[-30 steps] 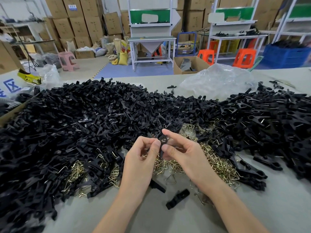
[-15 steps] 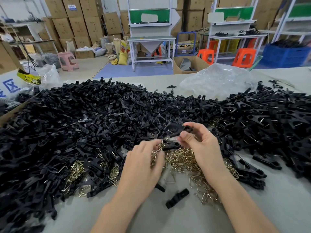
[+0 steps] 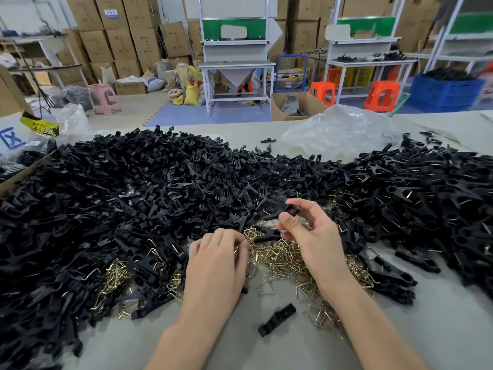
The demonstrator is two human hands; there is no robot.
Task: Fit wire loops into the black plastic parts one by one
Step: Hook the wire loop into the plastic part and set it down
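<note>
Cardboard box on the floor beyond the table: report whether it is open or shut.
Open: the cardboard box has its flaps spread, and grey contents show inside.

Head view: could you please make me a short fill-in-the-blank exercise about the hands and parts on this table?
1. The right hand pinches a ___ plastic part.
2. The left hand touches the pile of gold-coloured wire ___.
3. The stool far left in the background is ___.
Missing words: black; loops; pink.
</note>
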